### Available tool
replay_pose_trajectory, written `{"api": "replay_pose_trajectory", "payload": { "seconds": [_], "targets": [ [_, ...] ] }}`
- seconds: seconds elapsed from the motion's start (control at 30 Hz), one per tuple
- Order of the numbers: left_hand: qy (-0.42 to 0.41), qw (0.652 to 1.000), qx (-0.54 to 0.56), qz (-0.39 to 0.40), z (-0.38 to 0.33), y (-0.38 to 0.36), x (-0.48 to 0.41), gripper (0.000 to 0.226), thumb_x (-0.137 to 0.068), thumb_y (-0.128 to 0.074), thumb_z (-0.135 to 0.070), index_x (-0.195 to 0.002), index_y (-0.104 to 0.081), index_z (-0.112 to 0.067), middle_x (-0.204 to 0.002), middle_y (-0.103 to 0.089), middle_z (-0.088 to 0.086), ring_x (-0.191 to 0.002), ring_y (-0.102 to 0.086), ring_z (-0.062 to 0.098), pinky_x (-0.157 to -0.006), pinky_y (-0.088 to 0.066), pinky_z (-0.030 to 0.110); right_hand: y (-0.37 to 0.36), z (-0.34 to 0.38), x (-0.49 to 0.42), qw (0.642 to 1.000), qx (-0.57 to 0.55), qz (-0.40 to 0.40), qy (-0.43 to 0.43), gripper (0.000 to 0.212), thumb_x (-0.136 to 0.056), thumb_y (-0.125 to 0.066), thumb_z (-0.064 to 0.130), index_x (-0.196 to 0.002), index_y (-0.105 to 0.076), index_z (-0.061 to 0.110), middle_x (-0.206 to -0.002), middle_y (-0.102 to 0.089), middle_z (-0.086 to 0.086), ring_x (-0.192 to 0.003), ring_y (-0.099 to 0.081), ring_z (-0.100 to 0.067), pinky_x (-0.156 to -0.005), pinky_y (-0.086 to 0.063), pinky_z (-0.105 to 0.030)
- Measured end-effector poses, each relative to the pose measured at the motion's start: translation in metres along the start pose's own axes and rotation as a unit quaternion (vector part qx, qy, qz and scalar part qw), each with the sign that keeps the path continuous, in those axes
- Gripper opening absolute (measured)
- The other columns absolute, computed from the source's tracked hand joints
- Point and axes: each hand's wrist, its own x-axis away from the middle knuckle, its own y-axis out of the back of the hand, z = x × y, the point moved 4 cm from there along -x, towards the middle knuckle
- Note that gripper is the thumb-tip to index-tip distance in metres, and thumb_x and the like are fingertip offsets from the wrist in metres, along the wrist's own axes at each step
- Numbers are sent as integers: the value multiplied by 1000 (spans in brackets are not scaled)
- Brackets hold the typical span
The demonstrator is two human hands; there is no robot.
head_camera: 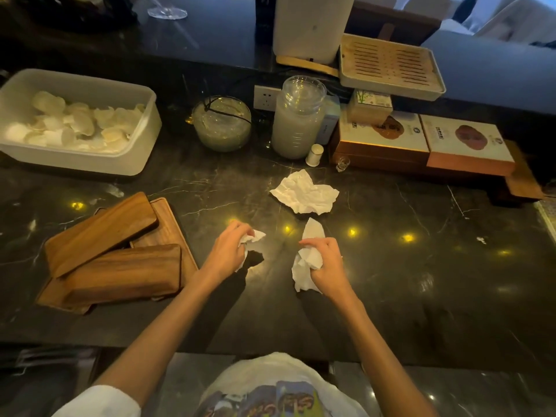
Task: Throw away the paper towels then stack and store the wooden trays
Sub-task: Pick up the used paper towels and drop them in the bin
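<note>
My left hand [230, 251] is closed around a small crumpled paper towel [254, 236] above the dark marble counter [421, 281]. My right hand [326, 263] grips a larger white paper towel [304, 270] that hangs down from the fist. A third crumpled paper towel [305, 192] lies loose on the counter just beyond both hands. To the left sit the wooden trays: two upside-down ones [102, 233] [126, 273] lie crosswise on a wider flat tray [171, 224].
A white tub [141, 152] of pale chips stands at back left. A glass bowl [222, 123], a tall glass jar [298, 115], a tiny white shaker [314, 155], a small glass [342, 163] and boxed goods [421, 139] line the back. A slatted tray [391, 67] sits higher.
</note>
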Motion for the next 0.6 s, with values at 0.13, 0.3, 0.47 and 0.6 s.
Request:
{"api": "replay_pose_trajectory", "payload": {
  "seconds": [0.13, 0.3, 0.47, 0.6],
  "targets": [
    [8, 1000, 21, -15, -11, -10, 18, 23, -89, -54, 7, -101, -63, -11, -111, -55, 5, -99, -51, 13, -86, -45, 25, 3, -8, 10, 998, -31, -36, -44, 14, -84, -68, 35, -95, -59, 36, -106, -58, 2, -96, -58, -7, -73, -47, -18],
    [26, 999, 25, -33, -26, -17, 48, 28, -87, -50, 8, -99, -61, -14, -106, -52, 2, -95, -51, 14, -80, -41, 21, 16, -13, 35, 996, -55, -56, -34, 30, -90, -62, 17, -119, -57, 27, -121, -55, 6, -105, -55, -4, -71, -42, 0],
    [46, 997, 13, -67, -42, -18, 87, 30, -84, -52, 10, -97, -60, -16, -105, -50, 0, -93, -50, 12, -75, -35, 16, 33, -14, 64, 998, -25, -34, 42, 45, -86, -53, -9, -115, -63, 24, -141, -38, -2, -136, -36, -18, -110, -30, -16],
    [57, 994, -3, -92, -56, -24, 124, 31, -80, -48, 12, -99, -61, -9, -102, -51, 6, -92, -55, 24, -77, -41, 30, 51, -26, 101, 997, -26, -44, 50, 42, -87, -46, -9, -98, -60, 29, -111, -61, 6, -108, -58, -12, -87, -51, -26]
  ]
}}
